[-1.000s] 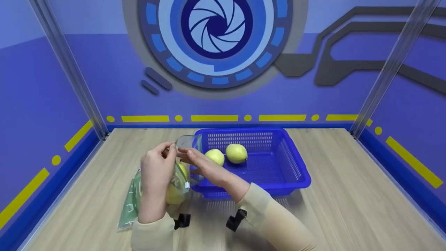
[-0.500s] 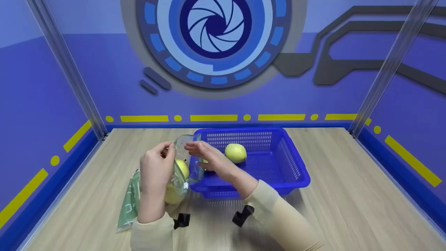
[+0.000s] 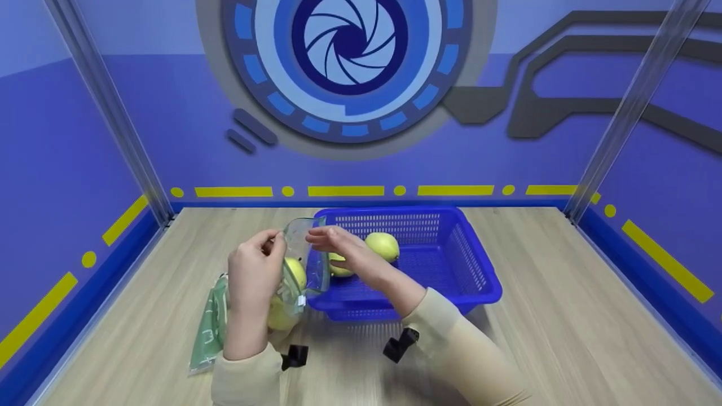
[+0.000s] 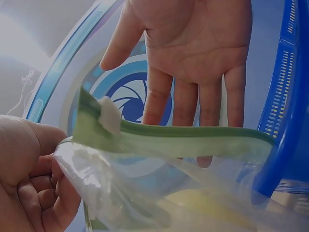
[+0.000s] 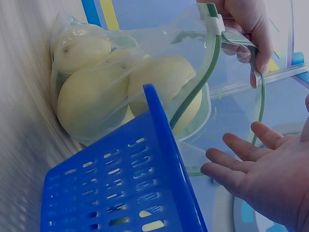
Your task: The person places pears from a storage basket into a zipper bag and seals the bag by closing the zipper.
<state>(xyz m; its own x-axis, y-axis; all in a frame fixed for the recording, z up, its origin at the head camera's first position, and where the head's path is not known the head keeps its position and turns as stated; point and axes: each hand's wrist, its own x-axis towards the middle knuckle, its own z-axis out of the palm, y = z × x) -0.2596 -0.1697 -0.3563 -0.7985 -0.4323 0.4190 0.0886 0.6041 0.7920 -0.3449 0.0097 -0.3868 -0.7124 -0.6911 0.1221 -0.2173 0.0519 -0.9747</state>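
Observation:
My left hand [image 3: 254, 276] pinches the upper edge of a clear zip bag [image 3: 298, 237] with a green seal strip and a white slider [image 4: 110, 115]. The bag's mouth gapes toward the basket. Inside it sit several round yellow-green fruits [image 5: 94, 99], seen best in the right wrist view. My right hand [image 3: 355, 256], palm toward the bag and fingers straight, hovers beside the mouth with nothing in it; its fingertips overlap the bag's edge in the left wrist view. Two more yellow-green fruits [image 3: 382, 247] lie in the blue basket [image 3: 489, 285], one partly hidden behind my right hand.
The basket stands right of the bag on the wooden table [image 3: 564, 316]. A flat green packet [image 3: 207, 332] lies by my left wrist. Blue printed panels [image 3: 361, 169] enclose the table at the back and both sides.
My right hand has drawn back to the right, away from the bag's mouth. My left hand keeps its pinch on the bag in nearly the same spot.

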